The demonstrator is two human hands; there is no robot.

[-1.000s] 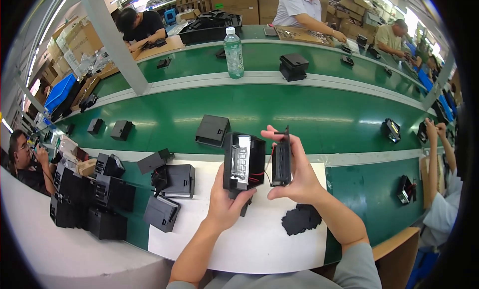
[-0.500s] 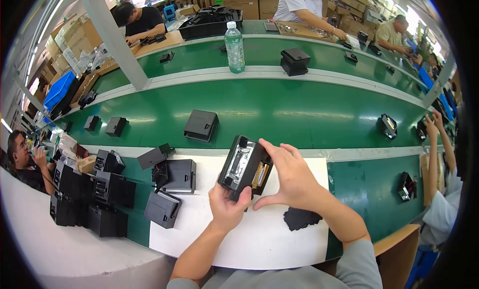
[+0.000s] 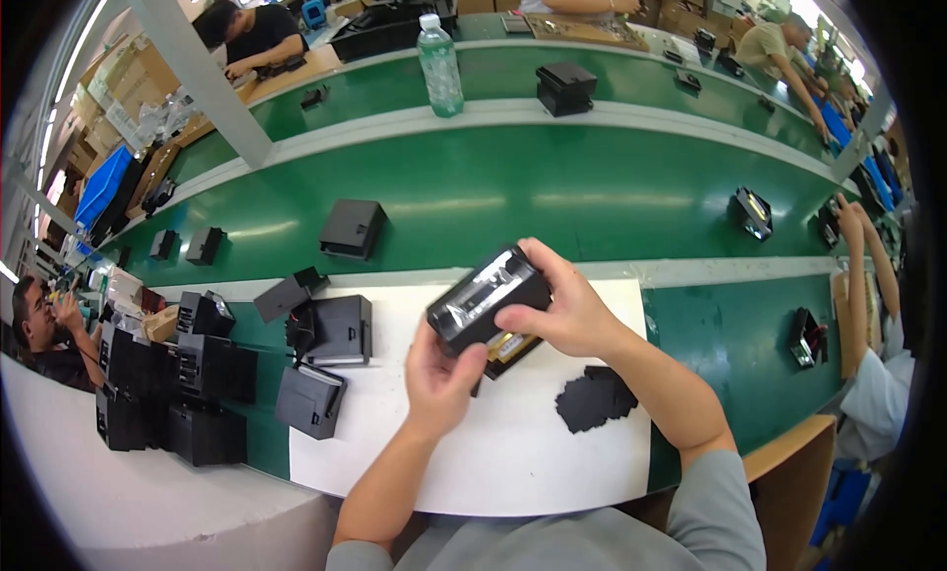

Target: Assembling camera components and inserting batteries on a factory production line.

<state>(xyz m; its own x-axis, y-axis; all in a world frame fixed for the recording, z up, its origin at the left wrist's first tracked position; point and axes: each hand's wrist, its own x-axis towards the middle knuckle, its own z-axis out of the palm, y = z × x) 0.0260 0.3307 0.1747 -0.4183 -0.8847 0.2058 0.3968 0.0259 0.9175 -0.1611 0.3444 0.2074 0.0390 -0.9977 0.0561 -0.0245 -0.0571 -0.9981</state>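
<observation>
Our left fingers [image 3: 468, 367] and right fingers [image 3: 526, 321] grip the black housing [image 3: 482, 328]; its silvery panel [image 3: 485, 292] looks fitted, its yellowish part [image 3: 506, 347] uncovered.

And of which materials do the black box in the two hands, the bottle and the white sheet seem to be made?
Black box: probably moulded plastic, semi-matt; crisp edges and a dull sheen suggest this.
Bottle: likely clear plastic, glossy; it is see-through with bright highlights.
White sheet: smooth and mostly matt; paper, card or thin plastic, I cannot tell which.
</observation>
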